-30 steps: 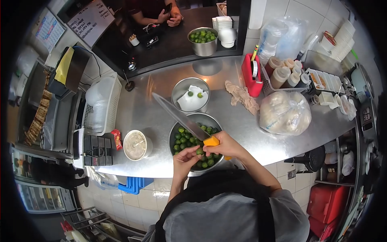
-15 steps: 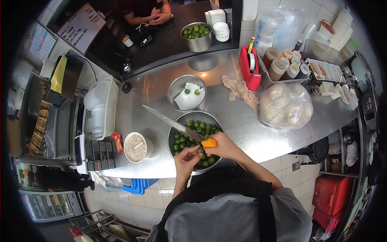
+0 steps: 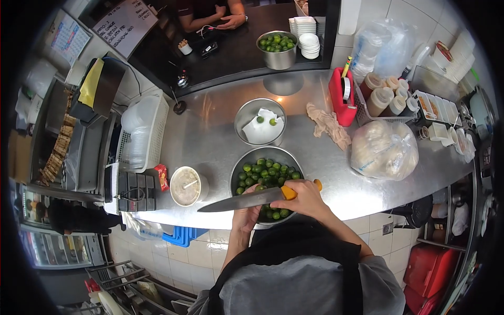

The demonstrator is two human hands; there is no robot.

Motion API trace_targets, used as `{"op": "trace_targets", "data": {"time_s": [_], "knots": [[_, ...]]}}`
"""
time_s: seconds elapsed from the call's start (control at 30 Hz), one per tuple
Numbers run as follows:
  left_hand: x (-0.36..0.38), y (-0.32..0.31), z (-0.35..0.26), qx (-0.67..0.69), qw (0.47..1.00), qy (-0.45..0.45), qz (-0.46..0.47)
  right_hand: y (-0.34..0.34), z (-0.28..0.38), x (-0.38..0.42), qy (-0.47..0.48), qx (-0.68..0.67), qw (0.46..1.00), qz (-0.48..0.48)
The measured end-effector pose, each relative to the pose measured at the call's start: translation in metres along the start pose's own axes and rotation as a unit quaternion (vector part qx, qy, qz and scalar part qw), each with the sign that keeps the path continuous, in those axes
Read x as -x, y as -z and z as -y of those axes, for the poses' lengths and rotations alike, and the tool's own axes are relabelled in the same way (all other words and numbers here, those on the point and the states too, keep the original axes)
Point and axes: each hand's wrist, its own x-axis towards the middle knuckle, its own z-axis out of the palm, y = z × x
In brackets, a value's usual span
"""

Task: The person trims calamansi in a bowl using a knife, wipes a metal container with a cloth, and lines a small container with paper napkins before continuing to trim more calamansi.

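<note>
Two bare hands work over a wide round steel bowl (image 3: 243,157), taken here as the clock's centre, which is well filled with small round green fruits (image 3: 268,169). The right hand (image 3: 305,198), at 4 o'clock on the rim, is closed around the yellow handle of a long-bladed steel knife (image 3: 244,201). Its blade lies flat across the lower bowl and over the left hand, tip reaching past the rim just short of 9 o'clock. The left hand (image 3: 247,218), at 7 o'clock, has its fingers bent inward and partly covered by the blade; I cannot tell whether it grips a fruit.

Just beyond the bowl at 12 o'clock stands a smaller round steel bowl (image 3: 240,116), with crumpled white paper (image 3: 257,132) and two of the fruits inside. A round white tub with cloudy contents (image 3: 187,188) is at 9 o'clock, a small red packet (image 3: 161,177) just outside it. Between 1 and 2 o'clock lies a rumpled beige cloth (image 3: 328,126); between 2 and 3, a bulging clear plastic bag (image 3: 385,150).
</note>
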Motion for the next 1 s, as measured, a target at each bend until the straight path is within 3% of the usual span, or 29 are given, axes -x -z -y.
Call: {"op": "trace_targets", "data": {"time_s": [0.47,0.57,0.77,0.97,1.0], "knots": [[-0.001,-0.007,0.002,-0.045,0.997,-0.067,-0.005,0.0,-0.003,-0.007,0.112,0.063,0.987,-0.094],[0.004,-0.008,-0.005,-0.039,0.994,-0.096,-0.035,0.007,-0.022,-0.01,0.051,0.082,0.994,-0.06],[0.001,-0.011,-0.003,-0.048,0.998,-0.041,0.023,0.0,-0.006,-0.012,0.133,0.055,0.985,-0.099],[0.002,-0.017,-0.018,-0.013,1.0,0.001,-0.005,0.015,-0.029,-0.013,0.075,0.06,0.992,-0.085],[-0.004,-0.016,-0.02,-0.025,0.999,0.003,0.03,0.016,-0.029,-0.012,0.056,0.058,0.994,-0.077]]}}
